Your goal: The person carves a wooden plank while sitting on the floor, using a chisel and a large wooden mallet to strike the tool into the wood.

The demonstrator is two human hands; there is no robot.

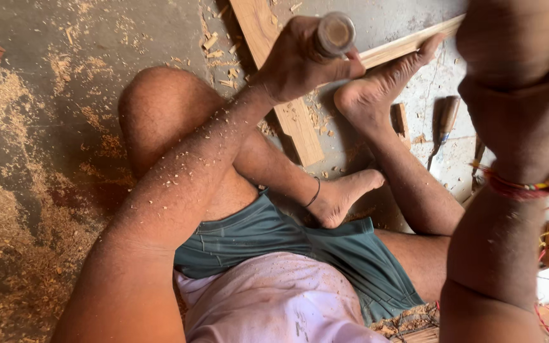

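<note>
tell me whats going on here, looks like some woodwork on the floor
A person sits on a dusty concrete floor strewn with sawdust and wood chips. Their left hand grips a round wooden tool handle above a wooden plank. The right hand is raised close to the camera; what it holds cannot be seen. One bare foot presses on a thinner wooden strip. Chisels lie on the floor nearby.

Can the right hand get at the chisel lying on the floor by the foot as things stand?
Probably yes: the chisel lies uncovered on the floor, just below the raised right hand. The foot is beside it, not over it. Whether that hand is free is unclear.
</note>
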